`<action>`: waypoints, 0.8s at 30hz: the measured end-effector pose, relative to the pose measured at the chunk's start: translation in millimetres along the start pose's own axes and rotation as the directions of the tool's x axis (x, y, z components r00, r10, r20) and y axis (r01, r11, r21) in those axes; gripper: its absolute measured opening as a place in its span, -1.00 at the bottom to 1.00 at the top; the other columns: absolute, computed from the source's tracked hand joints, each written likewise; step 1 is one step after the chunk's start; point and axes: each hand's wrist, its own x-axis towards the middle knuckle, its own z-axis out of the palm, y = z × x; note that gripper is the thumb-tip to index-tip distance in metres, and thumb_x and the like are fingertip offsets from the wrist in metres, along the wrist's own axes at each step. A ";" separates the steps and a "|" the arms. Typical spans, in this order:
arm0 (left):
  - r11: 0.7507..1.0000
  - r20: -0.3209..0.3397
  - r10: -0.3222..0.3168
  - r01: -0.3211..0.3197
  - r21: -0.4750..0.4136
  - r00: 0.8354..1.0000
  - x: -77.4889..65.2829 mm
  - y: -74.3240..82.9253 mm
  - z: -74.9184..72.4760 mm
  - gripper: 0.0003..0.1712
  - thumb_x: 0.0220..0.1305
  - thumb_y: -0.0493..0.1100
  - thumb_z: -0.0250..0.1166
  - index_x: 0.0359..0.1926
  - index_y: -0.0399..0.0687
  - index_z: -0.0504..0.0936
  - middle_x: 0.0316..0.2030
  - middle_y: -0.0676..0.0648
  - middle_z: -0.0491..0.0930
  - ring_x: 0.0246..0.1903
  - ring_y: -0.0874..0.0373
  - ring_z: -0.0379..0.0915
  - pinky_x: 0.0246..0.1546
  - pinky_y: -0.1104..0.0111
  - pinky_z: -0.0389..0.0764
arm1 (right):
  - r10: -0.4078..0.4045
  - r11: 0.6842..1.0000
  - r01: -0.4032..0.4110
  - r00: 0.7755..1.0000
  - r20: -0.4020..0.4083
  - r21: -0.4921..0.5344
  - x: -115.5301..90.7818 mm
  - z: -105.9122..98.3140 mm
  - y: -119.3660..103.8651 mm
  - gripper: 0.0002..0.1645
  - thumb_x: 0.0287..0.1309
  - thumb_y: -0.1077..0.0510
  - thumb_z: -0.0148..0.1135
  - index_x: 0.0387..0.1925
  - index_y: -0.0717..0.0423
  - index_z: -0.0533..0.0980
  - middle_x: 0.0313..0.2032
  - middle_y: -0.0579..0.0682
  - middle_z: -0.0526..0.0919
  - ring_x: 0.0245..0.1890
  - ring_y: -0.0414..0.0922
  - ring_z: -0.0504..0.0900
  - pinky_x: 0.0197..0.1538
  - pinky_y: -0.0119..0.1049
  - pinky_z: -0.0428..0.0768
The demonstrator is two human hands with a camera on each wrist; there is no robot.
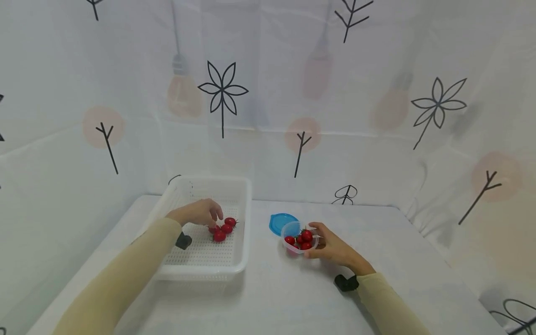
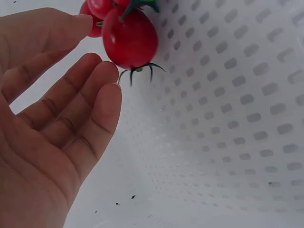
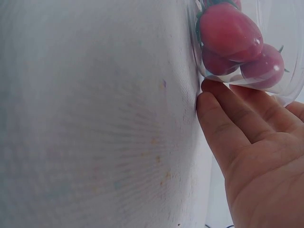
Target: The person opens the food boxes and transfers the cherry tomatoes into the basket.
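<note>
My left hand (image 1: pixel 200 213) reaches into a white perforated basket (image 1: pixel 247 223). Its thumb tip is right at a small red tomato (image 2: pixel 94 26), with the other fingers loosely bent below it. Beside that lies a larger tomato (image 2: pixel 130 40) with green sepals; several tomatoes form a cluster on the basket floor. On the table to the right, my right hand (image 1: pixel 332 246) holds a clear plastic container (image 1: pixel 293 228) from its right side, thumb and fingers spread around the wall. Several red tomatoes (image 1: pixel 307 236) are inside it.
A round blue lid (image 1: pixel 281 223) lies on the white-covered table (image 1: pixel 293 298) just behind the container. The basket's raised rim stands between the two hands. A white printed curtain (image 1: pixel 268 158) hangs at the back and sides.
</note>
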 end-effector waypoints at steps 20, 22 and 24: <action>0.949 -0.176 0.295 -0.310 -0.059 0.939 -1.0 67.3 1.1 -0.81 0.16 -0.15 0.36 -0.18 0.06 0.60 -0.32 0.05 0.58 -0.32 0.11 0.50 -0.30 0.38 0.61 | 0.021 1.000 -0.021 1.000 -0.015 -0.009 0.2 2.3 -2.5 0.17 -0.20 -0.19 0.51 0.38 -0.07 0.07 0.26 0.09 0.32 0.07 0.05 0.47 0.06 0.02 0.52; 0.938 -0.181 0.327 -0.342 -0.057 0.927 0.4 75.8 3.6 -0.81 0.16 -0.14 0.36 -0.18 0.06 0.60 -0.32 0.06 0.58 -0.31 0.12 0.50 -0.30 0.41 0.61 | 0.020 1.000 -0.020 1.000 -0.013 -0.010 0.2 2.2 -1.9 0.17 -0.20 -0.19 0.51 0.38 -0.07 0.07 0.26 0.09 0.31 0.07 0.05 0.47 0.06 0.02 0.52; 0.925 -0.182 0.364 -0.378 -0.048 0.913 2.9 83.4 6.1 -0.81 0.17 -0.13 0.36 -0.18 0.07 0.60 -0.33 0.08 0.58 -0.31 0.12 0.50 -0.30 0.42 0.60 | 0.017 1.000 -0.017 1.000 -0.013 -0.010 -0.1 2.0 -1.4 0.17 -0.20 -0.18 0.50 0.38 -0.06 0.07 0.26 0.09 0.31 0.07 0.05 0.47 0.06 0.02 0.52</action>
